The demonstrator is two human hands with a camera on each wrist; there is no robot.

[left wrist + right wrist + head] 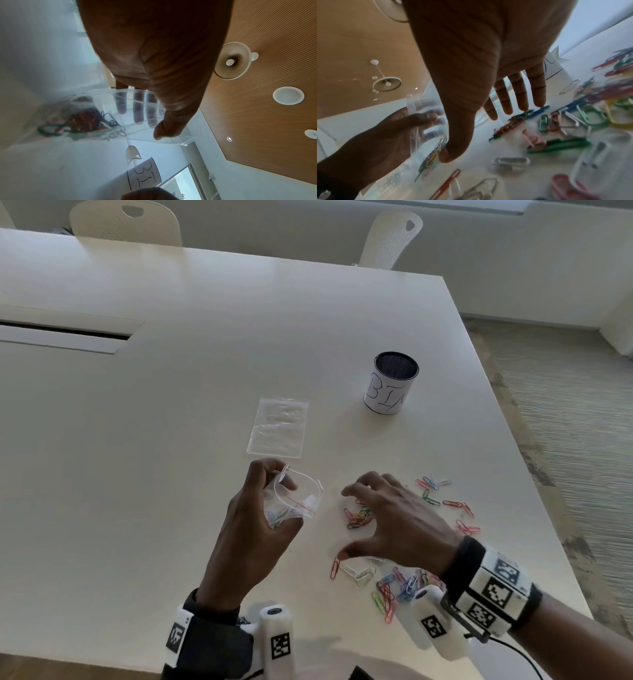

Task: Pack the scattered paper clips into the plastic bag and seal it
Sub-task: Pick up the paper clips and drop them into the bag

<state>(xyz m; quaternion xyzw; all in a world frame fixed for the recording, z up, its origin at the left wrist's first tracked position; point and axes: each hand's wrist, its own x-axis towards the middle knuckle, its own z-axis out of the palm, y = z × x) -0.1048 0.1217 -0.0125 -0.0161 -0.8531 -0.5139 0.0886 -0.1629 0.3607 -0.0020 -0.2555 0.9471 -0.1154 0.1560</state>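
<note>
Loose paper clips [394,583]: scattered on the surface beneath and around the right hand [394,515], whose fingers are spread and grasp nothing, apparently reaching to gather a cluster. Plastic bag [291,501]: just left of that hand, pinched in the left hand [253,529], mouth held agape to receive; some clips already inside. Second bag [277,428]: flat, beyond the left hand.
</note>
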